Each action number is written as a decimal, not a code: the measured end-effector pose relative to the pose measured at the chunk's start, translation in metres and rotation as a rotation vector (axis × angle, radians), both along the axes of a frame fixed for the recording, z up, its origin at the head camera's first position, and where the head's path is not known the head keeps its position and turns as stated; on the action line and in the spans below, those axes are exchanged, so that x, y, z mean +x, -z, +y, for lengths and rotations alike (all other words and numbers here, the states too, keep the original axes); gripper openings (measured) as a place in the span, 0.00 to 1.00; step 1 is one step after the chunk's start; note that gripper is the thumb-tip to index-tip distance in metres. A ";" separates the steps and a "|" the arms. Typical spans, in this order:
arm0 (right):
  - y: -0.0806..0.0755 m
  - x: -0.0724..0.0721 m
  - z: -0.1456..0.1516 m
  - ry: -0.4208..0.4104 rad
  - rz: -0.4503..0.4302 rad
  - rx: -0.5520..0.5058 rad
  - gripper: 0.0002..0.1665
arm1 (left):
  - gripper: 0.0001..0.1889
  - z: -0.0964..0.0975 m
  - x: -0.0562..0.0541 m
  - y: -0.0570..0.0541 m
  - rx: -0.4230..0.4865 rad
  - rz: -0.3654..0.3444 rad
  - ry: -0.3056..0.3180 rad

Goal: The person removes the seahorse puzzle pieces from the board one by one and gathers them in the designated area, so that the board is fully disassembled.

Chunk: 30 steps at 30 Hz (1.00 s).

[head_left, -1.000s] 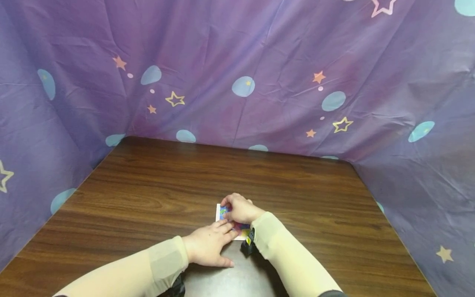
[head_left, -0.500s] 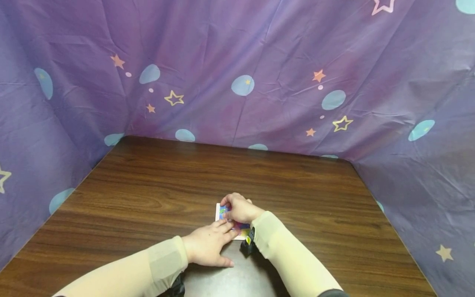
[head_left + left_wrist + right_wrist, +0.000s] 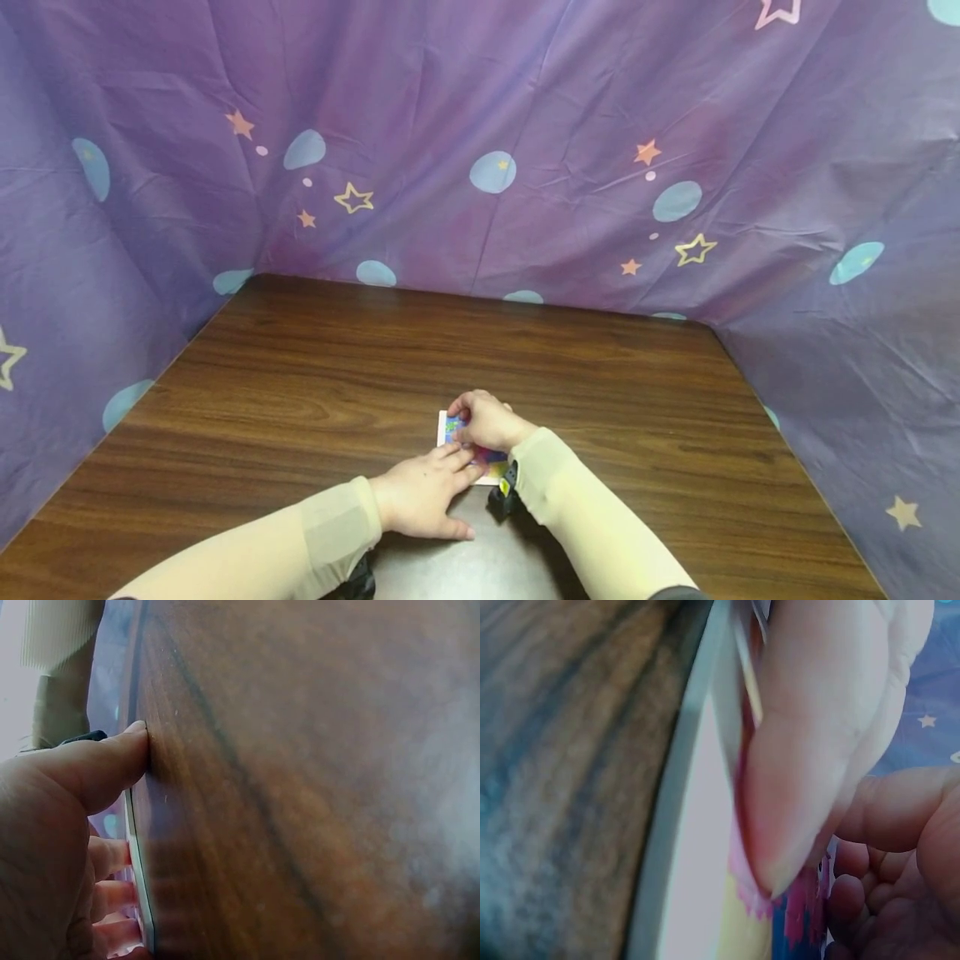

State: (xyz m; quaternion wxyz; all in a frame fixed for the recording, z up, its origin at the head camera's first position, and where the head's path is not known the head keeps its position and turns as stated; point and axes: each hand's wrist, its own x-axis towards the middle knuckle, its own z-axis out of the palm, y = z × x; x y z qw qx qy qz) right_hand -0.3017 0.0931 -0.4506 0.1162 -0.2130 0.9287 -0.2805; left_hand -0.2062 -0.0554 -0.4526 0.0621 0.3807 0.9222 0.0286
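Observation:
A flat board with a white border and a bright blue, pink and yellow picture lies on the table in the head view. Spread over its near left part is my left hand, fingers straight on the picture and thumb out on the table. My right hand bends over the far side, thumb and fingers curled down to the picture; whether they pinch a piece, I cannot tell. From the right wrist, the board's pale rim and a large left finger pressing the pink area stand in front of the right hand.
The brown wood-grain table reaches back to a purple curtain with stars and blue ovals, which also closes both sides. Black wrist cameras sit under both cuffs, the right one close to the board's near edge.

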 end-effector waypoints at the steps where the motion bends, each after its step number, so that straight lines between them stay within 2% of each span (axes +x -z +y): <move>1: 0.000 0.000 0.000 0.000 -0.001 0.002 0.17 | 0.45 0.000 0.000 0.000 0.001 0.002 0.002; 11: 0.003 -0.001 -0.002 0.014 -0.002 0.015 0.17 | 0.45 0.000 -0.001 0.000 0.007 0.009 0.008; 22: 0.009 0.000 0.001 0.016 0.026 -0.017 0.16 | 0.44 0.001 -0.001 -0.001 0.013 0.004 0.017; 30: 0.007 0.002 0.000 0.000 0.023 -0.022 0.17 | 0.44 0.001 -0.001 -0.002 0.008 0.007 0.006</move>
